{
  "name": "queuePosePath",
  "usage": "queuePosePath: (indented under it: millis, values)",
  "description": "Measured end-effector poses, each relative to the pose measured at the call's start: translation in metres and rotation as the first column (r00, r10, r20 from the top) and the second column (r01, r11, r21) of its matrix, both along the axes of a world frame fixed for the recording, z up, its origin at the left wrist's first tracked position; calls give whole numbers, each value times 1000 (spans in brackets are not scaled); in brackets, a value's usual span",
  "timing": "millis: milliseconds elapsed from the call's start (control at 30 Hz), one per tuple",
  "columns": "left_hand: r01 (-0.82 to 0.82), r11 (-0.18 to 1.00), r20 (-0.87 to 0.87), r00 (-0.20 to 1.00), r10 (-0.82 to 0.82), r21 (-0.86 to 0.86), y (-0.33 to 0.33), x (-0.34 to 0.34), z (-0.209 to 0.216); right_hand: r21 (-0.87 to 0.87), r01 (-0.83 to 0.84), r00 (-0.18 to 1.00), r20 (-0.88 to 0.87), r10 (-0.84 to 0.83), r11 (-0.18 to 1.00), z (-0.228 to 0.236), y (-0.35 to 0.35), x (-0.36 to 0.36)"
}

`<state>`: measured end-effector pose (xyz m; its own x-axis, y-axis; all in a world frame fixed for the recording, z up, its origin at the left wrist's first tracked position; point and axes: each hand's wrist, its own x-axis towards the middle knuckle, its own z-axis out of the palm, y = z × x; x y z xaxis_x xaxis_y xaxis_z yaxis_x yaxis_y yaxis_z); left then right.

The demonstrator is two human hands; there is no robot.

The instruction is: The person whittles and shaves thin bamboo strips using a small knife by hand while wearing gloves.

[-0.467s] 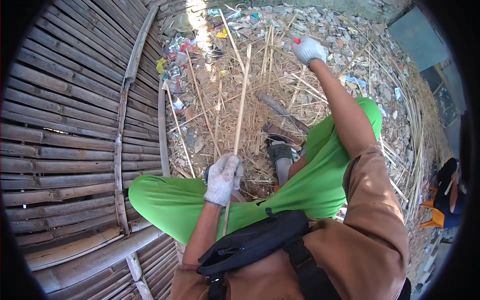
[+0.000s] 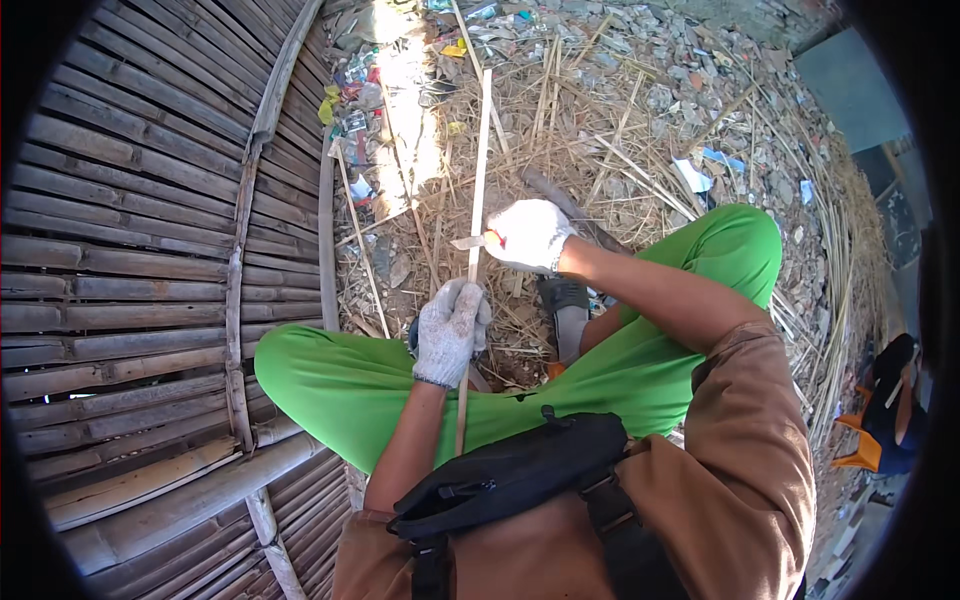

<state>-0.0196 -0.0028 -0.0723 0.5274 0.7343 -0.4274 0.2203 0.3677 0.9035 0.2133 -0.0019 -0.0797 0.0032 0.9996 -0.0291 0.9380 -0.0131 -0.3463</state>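
Note:
My left hand (image 2: 450, 332), in a white knit glove, is closed around a long pale bamboo strip (image 2: 481, 165). The strip points away from me, and its near end passes beneath my wrist toward my lap. In my gloved right hand (image 2: 532, 236) is a knife (image 2: 467, 242) with a red handle, mostly hidden by the fingers. Its short blade lies across the strip, a little beyond my left hand. Whether the edge bites into the strip I cannot tell.
A bamboo slat wall (image 2: 140, 270) rises close on my left. Shavings, loose strips and rubble cover the ground around my bent legs in green trousers (image 2: 340, 385). A dark stick (image 2: 575, 210) lies ahead. Another person (image 2: 895, 400) sits at the far right beside something orange.
My right hand has come back from the far right with the knife, whose blade is now at the strip. My left hand has stayed nearly in place on the strip.

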Motion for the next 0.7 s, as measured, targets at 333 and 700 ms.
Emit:
queuePosePath:
  millis: [333, 700]
  values:
    - [-9, 978, 11, 1000, 7, 208, -4, -1, 3, -7, 91, 990, 112, -90, 996, 21, 7, -9]
    - [67, 885, -94, 995, -27, 460, -7, -2, -2, 175, 223, 960, 132, -247, 959, 17, 30, 33]
